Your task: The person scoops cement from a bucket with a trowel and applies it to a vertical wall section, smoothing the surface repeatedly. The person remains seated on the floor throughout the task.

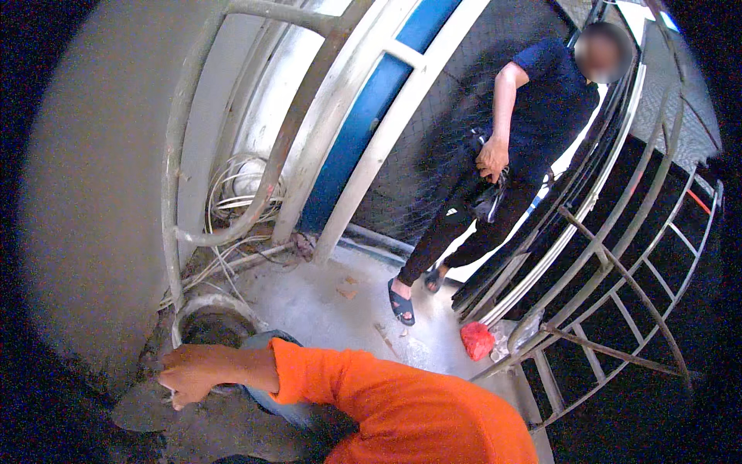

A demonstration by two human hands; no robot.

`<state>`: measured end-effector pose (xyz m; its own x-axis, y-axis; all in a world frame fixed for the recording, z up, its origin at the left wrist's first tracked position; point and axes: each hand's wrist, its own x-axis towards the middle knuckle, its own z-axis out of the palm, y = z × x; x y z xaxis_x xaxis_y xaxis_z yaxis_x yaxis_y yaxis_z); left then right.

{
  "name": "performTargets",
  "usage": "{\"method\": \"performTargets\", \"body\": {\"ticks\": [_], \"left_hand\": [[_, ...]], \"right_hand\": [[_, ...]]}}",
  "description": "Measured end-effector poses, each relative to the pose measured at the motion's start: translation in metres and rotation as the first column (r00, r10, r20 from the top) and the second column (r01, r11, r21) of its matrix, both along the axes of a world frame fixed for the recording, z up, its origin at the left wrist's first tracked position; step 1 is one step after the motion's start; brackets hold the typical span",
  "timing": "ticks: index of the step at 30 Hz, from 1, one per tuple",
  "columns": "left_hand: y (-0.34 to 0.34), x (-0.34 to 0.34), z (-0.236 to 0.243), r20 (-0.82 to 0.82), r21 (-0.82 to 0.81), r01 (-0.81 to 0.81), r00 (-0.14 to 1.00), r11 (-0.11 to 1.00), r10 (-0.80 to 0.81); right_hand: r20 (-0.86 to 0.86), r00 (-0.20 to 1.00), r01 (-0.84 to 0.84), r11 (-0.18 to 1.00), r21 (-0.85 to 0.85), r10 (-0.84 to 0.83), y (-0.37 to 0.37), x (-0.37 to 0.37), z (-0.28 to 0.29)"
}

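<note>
**Hand at the rim of the floor opening**

My hand [188, 377], at the end of an orange sleeve [386, 402], rests by the base of the grey wall [85, 232], fingers curled inward in a loose fist. Which of my hands it is, and whether it has hold of anything, I cannot tell; something small and pale may sit under the fingertips. My other hand is out of sight.

Just above my knuckles lies a round hole [212, 325] in the concrete floor [325, 301], ringed by a pale rim. Beyond it, a tangle of white cables [239, 189] hangs behind a bent metal frame [174, 178]. Well off along my sleeve side, a red bag [477, 340] lies at the foot of a metal railing [618, 286]. Another person [533, 108] in dark clothes and sandals stands beyond it.
</note>
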<state>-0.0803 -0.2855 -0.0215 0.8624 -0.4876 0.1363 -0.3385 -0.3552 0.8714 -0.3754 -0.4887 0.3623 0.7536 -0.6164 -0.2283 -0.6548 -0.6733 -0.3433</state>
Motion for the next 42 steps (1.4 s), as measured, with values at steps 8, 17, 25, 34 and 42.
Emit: {"method": "performTargets", "body": {"ticks": [8, 17, 25, 34, 42], "left_hand": [[-0.077, -0.043, -0.005, -0.083, -0.003, 0.102, 0.991, 0.995, -0.102], [-0.107, -0.060, -0.021, -0.098, 0.002, 0.141, 0.985, 0.990, -0.140], [-0.115, -0.054, -0.018, -0.076, 0.013, 0.127, 0.989, 0.992, -0.126], [-0.049, -0.013, -0.040, -0.033, 0.085, 0.025, 0.999, 0.996, -0.022], [0.207, 0.062, -0.065, -0.055, 0.314, -0.367, 0.914, 0.876, 0.403]], "right_hand": [[-0.235, 0.966, 0.137, 0.984, 0.110, -0.109, -0.040, -0.041, -0.038], [-0.366, 0.916, 0.170, 0.985, -0.016, -0.164, -0.114, -0.107, -0.076], [-0.555, 0.823, 0.045, 0.987, -0.153, -0.123, -0.123, -0.116, -0.118], [-0.675, 0.736, 0.005, 0.996, 0.084, 0.054, -0.133, -0.096, -0.156], [-0.656, 0.732, 0.080, 0.980, -0.181, -0.181, -0.116, -0.166, -0.097]]}}
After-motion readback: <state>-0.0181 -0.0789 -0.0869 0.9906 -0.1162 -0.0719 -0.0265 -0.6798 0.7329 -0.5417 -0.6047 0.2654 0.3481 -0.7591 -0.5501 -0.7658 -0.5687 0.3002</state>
